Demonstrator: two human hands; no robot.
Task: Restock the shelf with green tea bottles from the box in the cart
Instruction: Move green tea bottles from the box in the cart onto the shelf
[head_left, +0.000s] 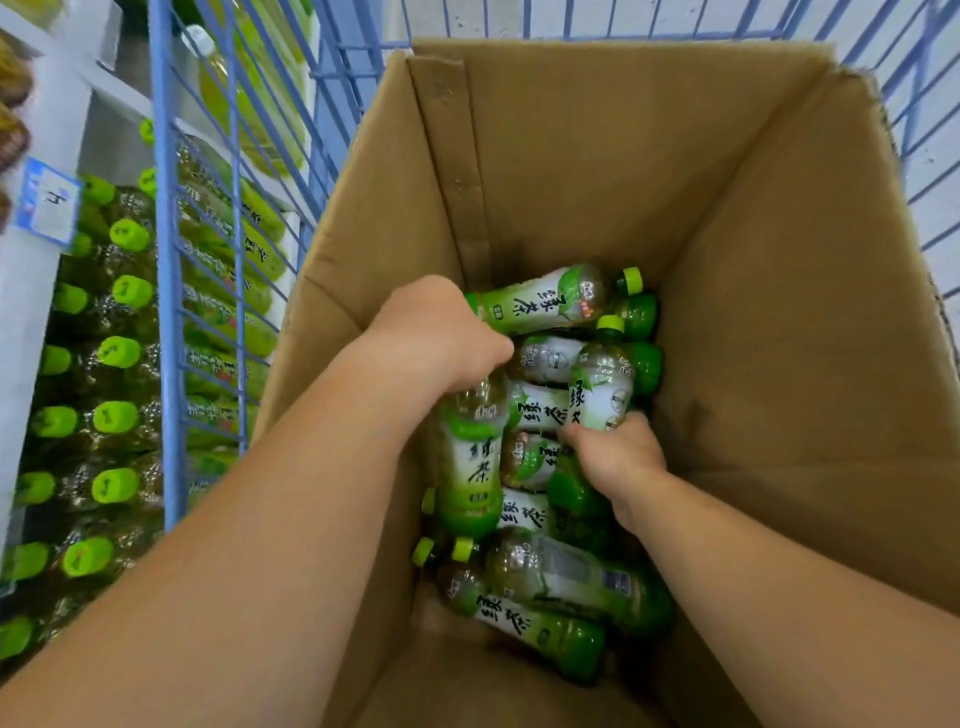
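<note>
A tall open cardboard box (597, 156) stands in a blue wire cart (169, 312). Several green tea bottles with lime caps lie jumbled at its bottom. My left hand (441, 338) reaches down into the box and grips two bottles: one lying sideways toward the back (550, 299), held at its base, and one hanging cap-end up under my palm (470, 467). My right hand (613, 454) grips the base of an upright bottle (600, 384) near the box's right wall. More bottles (561, 587) lie loose at the near end.
On the left, seen partly through the cart's bars, a shelf (31, 260) holds rows of green tea bottles (117, 353) with lime caps facing out, and a blue price tag (49, 202) hangs on its edge. The box's walls rise high around both forearms.
</note>
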